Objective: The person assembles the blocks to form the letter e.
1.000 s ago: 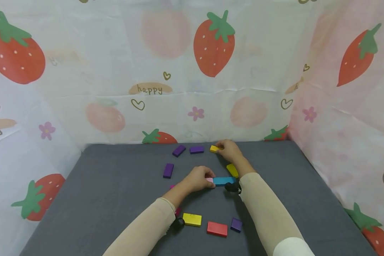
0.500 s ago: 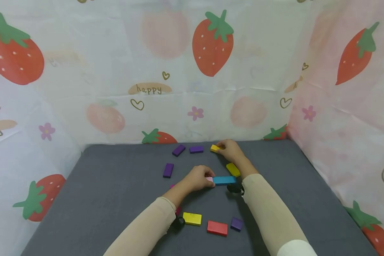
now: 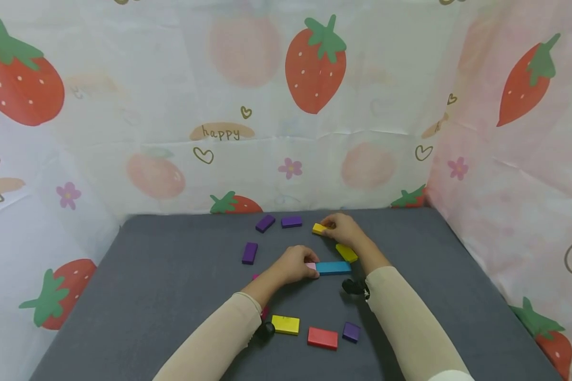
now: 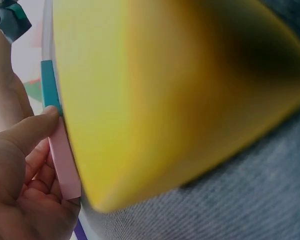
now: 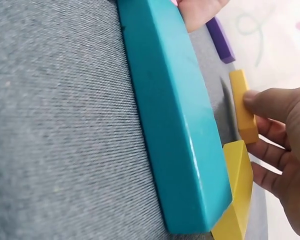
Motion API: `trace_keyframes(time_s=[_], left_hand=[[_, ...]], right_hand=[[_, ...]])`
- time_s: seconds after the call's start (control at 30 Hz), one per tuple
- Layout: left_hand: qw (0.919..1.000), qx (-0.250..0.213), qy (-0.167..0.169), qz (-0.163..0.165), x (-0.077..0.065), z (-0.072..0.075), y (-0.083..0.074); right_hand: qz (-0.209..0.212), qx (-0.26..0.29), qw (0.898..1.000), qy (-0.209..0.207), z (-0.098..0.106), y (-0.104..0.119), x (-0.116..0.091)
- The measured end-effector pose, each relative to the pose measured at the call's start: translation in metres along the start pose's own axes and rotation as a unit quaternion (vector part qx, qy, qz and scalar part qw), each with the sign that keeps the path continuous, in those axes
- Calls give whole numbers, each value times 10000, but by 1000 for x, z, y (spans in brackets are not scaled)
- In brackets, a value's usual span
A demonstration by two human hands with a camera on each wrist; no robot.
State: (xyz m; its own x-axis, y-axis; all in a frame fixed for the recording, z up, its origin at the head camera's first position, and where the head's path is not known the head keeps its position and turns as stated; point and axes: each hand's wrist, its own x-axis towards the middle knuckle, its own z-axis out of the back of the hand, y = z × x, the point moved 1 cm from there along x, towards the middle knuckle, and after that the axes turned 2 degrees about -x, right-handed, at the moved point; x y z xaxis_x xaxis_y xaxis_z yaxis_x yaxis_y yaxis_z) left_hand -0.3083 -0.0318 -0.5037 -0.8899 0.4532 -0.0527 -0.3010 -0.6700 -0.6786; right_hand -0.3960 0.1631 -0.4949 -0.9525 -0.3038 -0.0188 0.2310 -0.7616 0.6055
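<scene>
My left hand (image 3: 292, 263) holds a pink block (image 4: 66, 165) between thumb and fingers. The pink block lies end to end with a longer blue block (image 3: 332, 268) at the middle of the grey table. Farther back, my right hand (image 3: 344, 229) pinches a small yellow block (image 5: 243, 107) by its sides, thumb on one face and fingers behind. Just in front of that hand lies a second yellow block (image 3: 346, 252), set at a slant beside the blue block's right end. In the right wrist view, the blue block fills much of the foreground.
Purple blocks (image 3: 265, 223) lie at the back left of the grey table (image 3: 171, 296). Nearer the front are another yellow block (image 3: 285, 325), a red block (image 3: 322, 338) and a short purple block (image 3: 351, 332). My left forearm partly covers magenta blocks (image 3: 265, 312). A strawberry-print cloth (image 3: 267, 159) hangs behind.
My right hand has drawn the small yellow block slightly toward me, nearer the slanted yellow block. The left hand keeps its hold on the pink block in place.
</scene>
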Motion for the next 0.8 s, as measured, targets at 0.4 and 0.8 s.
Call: trace_keyframes(time_s=[0.4,0.8], left_hand=[[9999,-87,-10,57,0,0,2],[10000,-40,-23,79,-1,0,0]], right_hand=[[91,-77,9996,262,-1,0,-11],[239,-75,9992,296,0,2,-20]])
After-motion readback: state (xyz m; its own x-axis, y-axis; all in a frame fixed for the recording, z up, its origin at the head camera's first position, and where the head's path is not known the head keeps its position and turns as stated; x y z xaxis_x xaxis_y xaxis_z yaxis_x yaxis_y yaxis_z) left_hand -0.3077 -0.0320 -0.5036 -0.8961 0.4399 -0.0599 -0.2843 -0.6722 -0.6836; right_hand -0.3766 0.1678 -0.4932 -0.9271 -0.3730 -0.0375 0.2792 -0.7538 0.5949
